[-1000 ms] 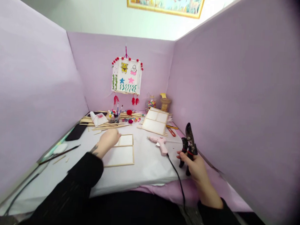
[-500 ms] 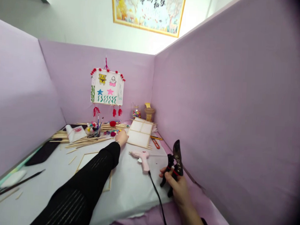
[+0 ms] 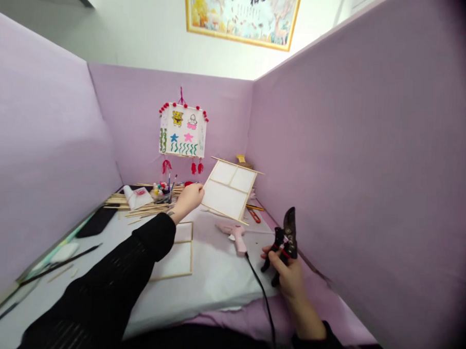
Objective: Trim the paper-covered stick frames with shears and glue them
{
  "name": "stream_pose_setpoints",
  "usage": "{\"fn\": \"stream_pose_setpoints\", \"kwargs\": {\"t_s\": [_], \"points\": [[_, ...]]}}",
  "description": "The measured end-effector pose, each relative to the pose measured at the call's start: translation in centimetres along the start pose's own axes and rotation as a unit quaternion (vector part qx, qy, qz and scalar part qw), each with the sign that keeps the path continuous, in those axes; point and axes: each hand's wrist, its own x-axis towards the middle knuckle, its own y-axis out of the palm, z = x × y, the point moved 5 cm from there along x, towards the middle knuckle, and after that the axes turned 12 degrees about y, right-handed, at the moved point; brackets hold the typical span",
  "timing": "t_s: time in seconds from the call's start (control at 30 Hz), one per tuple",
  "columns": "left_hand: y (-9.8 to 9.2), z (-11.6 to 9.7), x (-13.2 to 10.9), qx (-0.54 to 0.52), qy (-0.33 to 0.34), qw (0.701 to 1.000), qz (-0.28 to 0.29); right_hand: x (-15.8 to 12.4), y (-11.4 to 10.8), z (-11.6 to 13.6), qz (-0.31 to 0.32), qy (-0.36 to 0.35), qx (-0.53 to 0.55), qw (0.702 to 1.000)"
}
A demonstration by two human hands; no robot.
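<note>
Purple partitions [image 3: 353, 149] wall a white table [image 3: 213, 276]. Left hand [image 3: 191, 197] pinches the frame [image 3: 228, 191] by its left edge, tilted in the air just behind the glue gun [image 3: 236, 235]. It is thin sticks with white paper panes, likely light and fragile, best held by the sticks. Right hand [image 3: 288, 274] clenches black cutters [image 3: 286, 238], right of the gun.

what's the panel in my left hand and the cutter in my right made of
Square white panel, left hand: seemingly thin matte paper on pale wood sticks, going by its tan frame. Black cutter, right hand: apparently dark matte metal jaws; black-and-red grips, possibly plastic.
</note>
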Motion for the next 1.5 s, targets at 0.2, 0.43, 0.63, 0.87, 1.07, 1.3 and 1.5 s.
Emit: {"fn": "stream_pose_setpoints", "kwargs": {"t_s": [0.2, 0.43, 0.63, 0.87, 1.07, 1.3, 1.5], "points": [[-6.1, 0.0, -10.1, 0.008, 0.001, 1.000, 0.010, 0.1, 2.2, 3.0, -0.071, -0.081, 0.047, 0.993], [-11.2, -1.3, -15.2, 0.103, 0.206, 0.966, 0.119, -0.5, 9.1, 7.7, 0.117, 0.005, 0.088, 0.989], [-9.6, -2.3, -15.1, 0.171, 0.264, 0.935, 0.164, -4.0, 13.7, 6.4, 0.189, 0.151, 0.163, 0.956], [-8.3, -0.9, -14.0, 0.139, 0.249, 0.941, 0.181, -3.6, 13.8, 5.7, 0.153, 0.137, 0.137, 0.969], [-10.5, -5.4, -16.6, -0.041, 0.202, 0.979, -0.001, -2.1, 13.3, 5.5, 0.070, 0.154, 0.219, 0.961], [-3.4, -5.8, -24.8, -0.325, -0.051, 0.936, 0.128, 0.4, 12.5, 5.2, 0.007, 0.114, 0.328, 0.938], [0.2, -2.3, -22.9, -0.572, -0.228, 0.762, -0.200, -1.2, 14.2, 4.8, 0.014, 0.064, 0.299, 0.952]]}}
